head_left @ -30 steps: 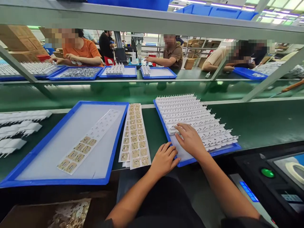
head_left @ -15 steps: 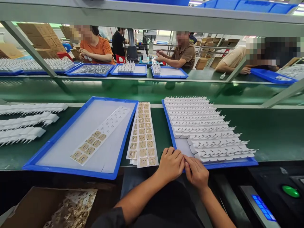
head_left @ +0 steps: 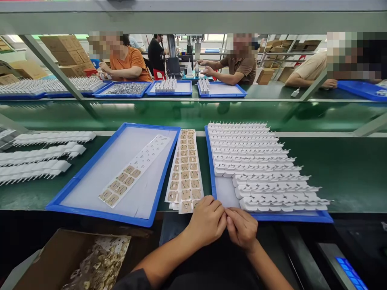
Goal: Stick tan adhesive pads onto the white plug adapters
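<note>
My left hand and my right hand meet at the fingertips, in front of the near left corner of the right tray. Both are closed, and whatever they pinch is hidden behind the fingers. Past them, the right blue-rimmed tray carries rows of white plastic pieces with thin metal pins. Just beyond my left hand lie overlapping sheets of tan stickers. On the left blue-rimmed tray rests a partly used sticker sheet, its far half bare of tan stickers.
More rows of white pieces lie at the far left. Below the bench edge stands a cardboard box of tan scraps. A metal frame bar crosses overhead. Opposite, people sit at a bench with blue trays. A blue-lit panel is at lower right.
Both hands have moved slightly left and down, still together at the fingertips. The camera view has shifted a little. The trays and sheets look unchanged.
</note>
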